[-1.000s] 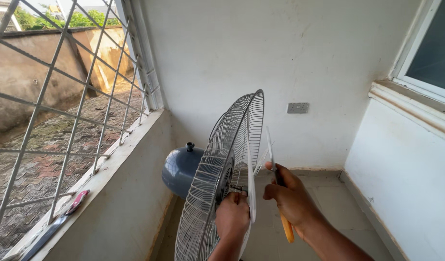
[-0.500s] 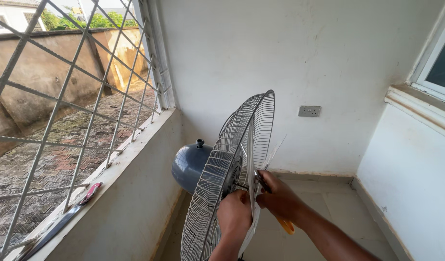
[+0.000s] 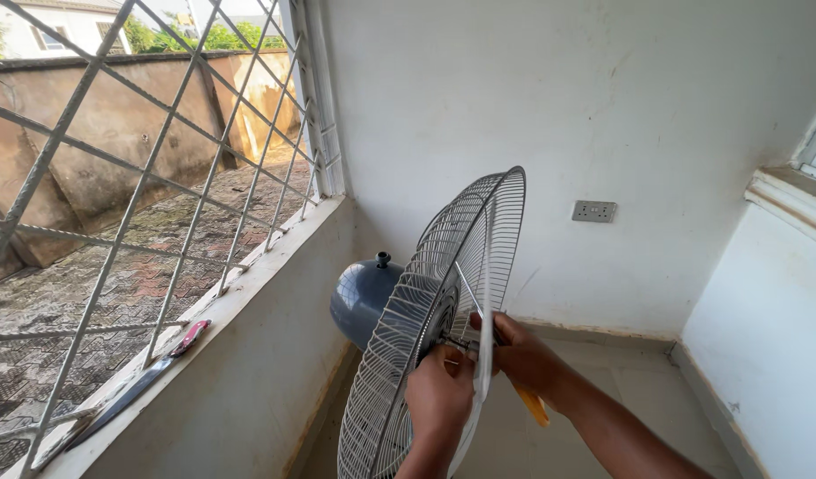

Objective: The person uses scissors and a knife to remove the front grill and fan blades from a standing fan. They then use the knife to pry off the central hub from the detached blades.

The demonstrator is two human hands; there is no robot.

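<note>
The left hand (image 3: 439, 390) has its fingers curled tight on the middle of a round fan guard (image 3: 443, 310) made of thin shiny wires. The right hand (image 3: 519, 355) is closed around a screwdriver with a yellow handle (image 3: 534, 406), which sticks out at 5 o'clock. The guard stands on its edge, low in the middle of the view. At 10 o'clock behind it sits one smooth blue-grey tank (image 3: 362, 297). At 2 o'clock is one wall socket (image 3: 594, 211). On the ledge at 9 o'clock lies one long knife (image 3: 142, 386), beside the metal window grille (image 3: 151, 177).
</note>
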